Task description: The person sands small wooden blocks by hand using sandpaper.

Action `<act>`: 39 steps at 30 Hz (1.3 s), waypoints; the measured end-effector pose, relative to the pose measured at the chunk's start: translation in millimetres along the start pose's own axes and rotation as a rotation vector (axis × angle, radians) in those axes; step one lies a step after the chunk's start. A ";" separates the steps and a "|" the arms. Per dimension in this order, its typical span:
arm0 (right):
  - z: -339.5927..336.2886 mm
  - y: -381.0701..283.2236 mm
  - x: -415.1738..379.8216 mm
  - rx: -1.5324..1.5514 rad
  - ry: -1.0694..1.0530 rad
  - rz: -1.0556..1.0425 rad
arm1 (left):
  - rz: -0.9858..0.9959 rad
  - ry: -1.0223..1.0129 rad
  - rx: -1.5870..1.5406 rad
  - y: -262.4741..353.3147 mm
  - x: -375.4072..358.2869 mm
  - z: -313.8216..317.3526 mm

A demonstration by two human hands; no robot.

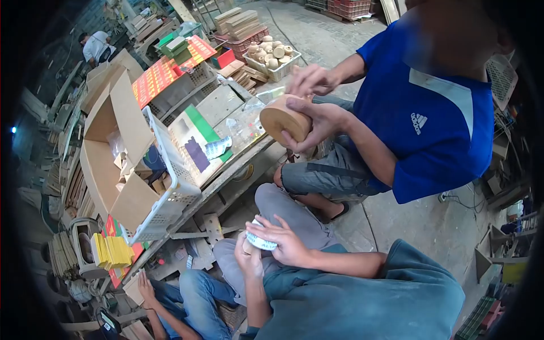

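My left hand (248, 258) is closed around a small light wooden piece (247, 247), mostly hidden by my fingers. Over its top, my right hand (281, 242) presses a white sheet with blue print (262, 240), which looks like the back of sandpaper. Both hands meet above my grey-trousered lap. Across from me, a person in a blue shirt holds a thick round wooden block (285, 123) in one hand, with the other hand against its top. To my left, a person in jeans has a hand (146, 288) on a flat wooden board (134, 289).
A low workbench (226, 170) carries an open cardboard box (102, 164) in a white plastic crate (184, 190). A printed sheet (219, 148) lies on it. Yellow pads (113, 252) are stacked at left. A basket (283, 71) of turned wooden pieces stands beyond.
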State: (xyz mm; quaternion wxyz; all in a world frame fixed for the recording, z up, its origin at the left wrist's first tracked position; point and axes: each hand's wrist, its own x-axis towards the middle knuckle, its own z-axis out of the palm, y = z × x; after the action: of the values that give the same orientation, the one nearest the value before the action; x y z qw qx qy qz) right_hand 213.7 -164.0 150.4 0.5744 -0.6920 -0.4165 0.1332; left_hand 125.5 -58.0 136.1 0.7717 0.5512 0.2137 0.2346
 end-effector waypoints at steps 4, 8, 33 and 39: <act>7.5 -7.1 5.1 -0.038 -0.002 -0.027 | -0.034 0.091 -0.121 7.1 -3.0 0.9; 14.4 -12.5 7.2 -0.032 -0.004 -0.055 | -0.015 0.065 -0.062 11.8 -6.3 -13.1; 13.0 83.4 35.4 -0.192 0.036 0.032 | 0.012 0.036 -0.434 41.3 13.4 -81.1; 21.5 141.1 16.1 -0.378 0.129 0.136 | 0.017 0.141 -0.660 96.6 37.4 -102.6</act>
State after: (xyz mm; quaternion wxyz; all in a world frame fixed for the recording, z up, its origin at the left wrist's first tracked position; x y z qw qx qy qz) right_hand 269.1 -136.5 20.7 0.4494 -0.8210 -0.3491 0.0466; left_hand 82.8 68.6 194.4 0.8899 0.2559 0.1743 0.3351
